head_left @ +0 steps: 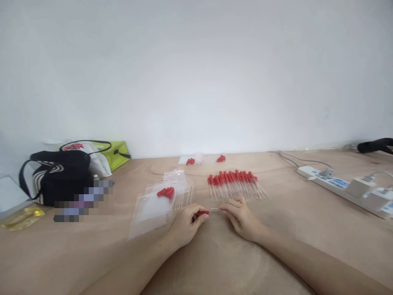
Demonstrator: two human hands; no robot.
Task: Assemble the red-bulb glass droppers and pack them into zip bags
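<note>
Over the tan tabletop point(196, 270) I see the left hand point(186, 223) pinching a red cap point(203, 213), the right hand point(241, 218) a thin pale stick point(215, 209) pointed at it, both probably light, the stick likely fragile, best held near its tip.

Red handle point(203, 213), thin pale rod point(215, 209) just beside

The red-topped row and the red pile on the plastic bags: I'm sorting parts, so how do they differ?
The red-topped row is wide, with many pieces side by side; the red pile is a small cluster. In the row, thin pale sticks extend from the red ends; the pile shows none attached. The row lies on the table, the pile on plastic bags. Both include red pieces.
</note>
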